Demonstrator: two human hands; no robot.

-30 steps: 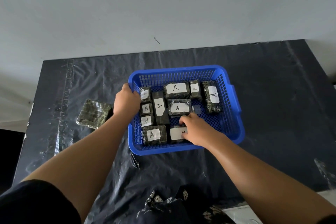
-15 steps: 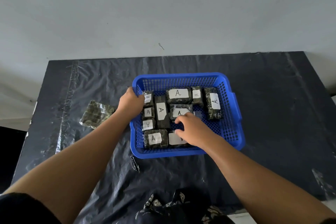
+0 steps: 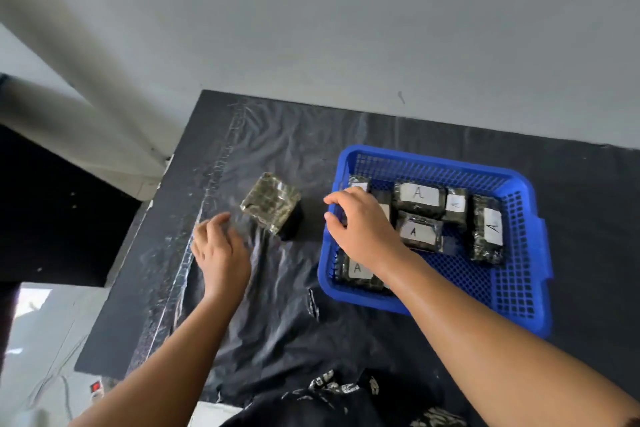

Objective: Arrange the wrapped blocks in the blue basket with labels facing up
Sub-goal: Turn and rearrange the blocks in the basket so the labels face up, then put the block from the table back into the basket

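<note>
Head view, only one. Bench (image 3: pixel 571 184) covered in black plastic sheet, wrinkled, tape seam running down its left part. Blue basket (image 3: pixel 519 305) sits on the right half of the bench, mesh walls and floor.

Wrapped blocks inside the basket, white labels marked "A" facing up: one at back centre (image 3: pixel 419 198), a smaller one just right of it (image 3: pixel 456 205), a long one toward the right wall (image 3: pixel 487 231), one in the middle (image 3: pixel 419 231), one at the front-left corner (image 3: pixel 360 270). More blocks along the left wall, mostly hidden under the right hand; count there unclear. Right part of the basket floor bare.

Loose wrapped block (image 3: pixel 270 206) lies on the bench left of the basket, apart from it, no label showing on its top face.

Left hand (image 3: pixel 220 250) over the bench just front-left of the loose block, fingers spread loosely, holding nothing, not touching the block.

Right hand (image 3: pixel 360 222) over the basket's left side, fingers curled downward across the left rim and the blocks beneath; whether it grips the rim or a block, cannot tell.

Dark patterned clothing (image 3: pixel 332 392) at the bottom edge. Grey wall behind the bench.
</note>
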